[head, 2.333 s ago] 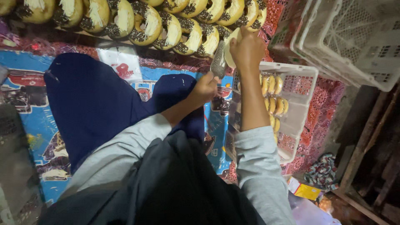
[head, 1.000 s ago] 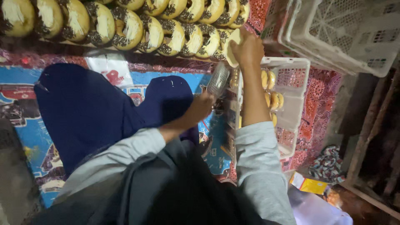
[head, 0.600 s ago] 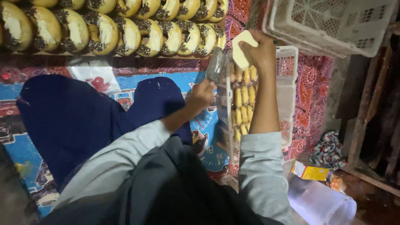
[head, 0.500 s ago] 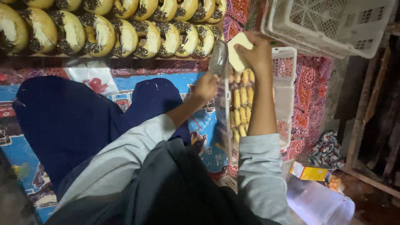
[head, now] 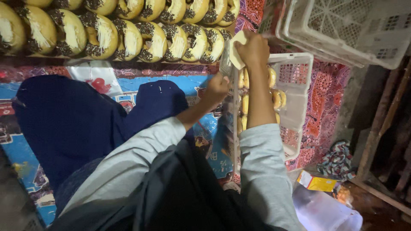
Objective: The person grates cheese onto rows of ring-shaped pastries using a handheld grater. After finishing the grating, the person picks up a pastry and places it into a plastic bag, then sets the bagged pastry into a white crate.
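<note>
The right hand (head: 253, 50) has brought its pale block (head: 236, 54) down beside the grater (head: 225, 64).

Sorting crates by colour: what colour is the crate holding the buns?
White crate, head view.

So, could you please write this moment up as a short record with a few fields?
Left hand: left hand holds a small metal grater, tilted.
Right hand: right hand grips a pale yellow block against the grater.
Above: row of round doughnuts with dark sprinkles and pale shreds.
Below hands: white plastic lattice crate holding plain golden buns.
Upper right: empty white crate, tilted.
Floor: patterned blue and red mat.
</note>
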